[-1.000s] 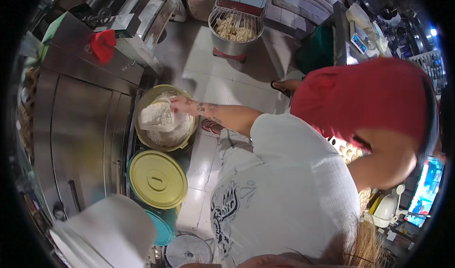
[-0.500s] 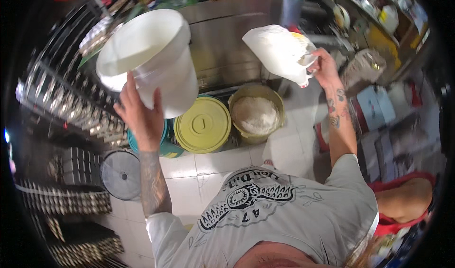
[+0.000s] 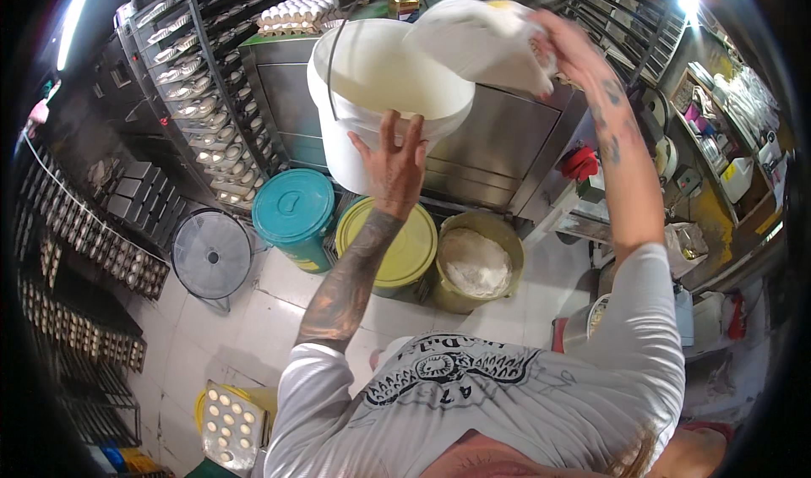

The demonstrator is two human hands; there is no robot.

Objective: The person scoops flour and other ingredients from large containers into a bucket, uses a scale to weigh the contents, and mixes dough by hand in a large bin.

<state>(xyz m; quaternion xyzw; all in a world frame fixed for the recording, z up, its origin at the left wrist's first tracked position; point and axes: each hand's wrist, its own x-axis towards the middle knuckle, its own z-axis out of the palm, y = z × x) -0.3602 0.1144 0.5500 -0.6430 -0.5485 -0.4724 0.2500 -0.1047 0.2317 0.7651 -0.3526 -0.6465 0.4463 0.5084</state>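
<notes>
Bench [image 3: 494, 169]: stainless steel front, behind the containers. Tray rack [image 3: 201, 55]: at the left, loaded with pale pieces in rows.

White bucket [image 3: 342, 152]: upright, in front of the bench, wire handle raised over its mouth. Pale inner wall visible; contents, if any, cannot be verified. Support beneath its base cannot be determined.

Open olive-yellow bin [image 3: 500, 229]: on the floor, partly filled with white powder, heaped unevenly. Yellow-lidded bin [image 3: 404, 245]: just beside it, closed, contents hidden. Teal-lidded bin [image 3: 293, 206]: next in line, likewise closed.

White jug [image 3: 473, 47]: tilted, overlapping the bucket's right rim in view; blurred, contents not confirmed. Right hand [image 3: 568, 45]: fingers grasping the jug at its handle end. Left hand [image 3: 395, 167]: fingers spread, laid against the bucket's near wall below the rim, not clenched.

Baking tray [image 3: 221, 459]: bears round pale pieces. Egg trays [image 3: 283, 28]: stacked on the bench, filled with white eggs.
</notes>
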